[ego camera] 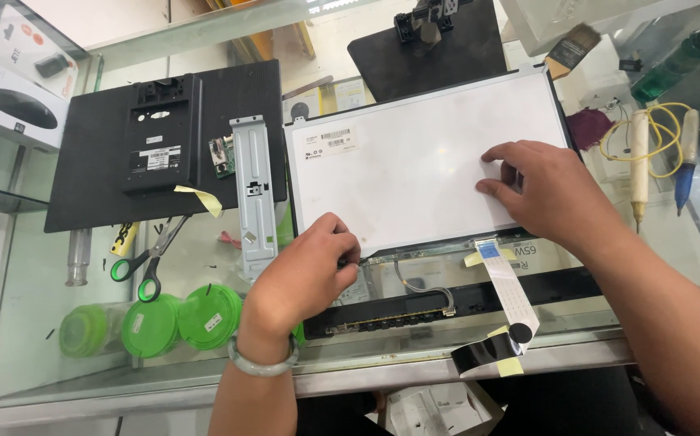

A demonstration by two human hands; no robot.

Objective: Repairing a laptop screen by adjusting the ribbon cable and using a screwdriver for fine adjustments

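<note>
White display panel (414, 161) lying face-down on the glass counter (35, 323), tilted, near edge overhanging a black bezel frame (479, 297). Right hand (551, 194) pressed flat on the panel's right half, fingers spread, clamped on nothing. Left hand (305, 270) curled at the panel's near-left corner, fingertips pinched at the edge; what sits between them, impossible to tell. Flat ribbon cable (505, 282) trailing off the panel's near edge, taped yellow. Left of the panel: metal bracket (254, 194), black back cover (164, 137), green-handled scissors (150, 258).

Risk, as a judgement: uneven pressure cracking the thin panel; a sideways slip creasing or tearing the ribbon. Circuit strip along the near edge partly hidden by the left hand; right forearm cut off.
</note>
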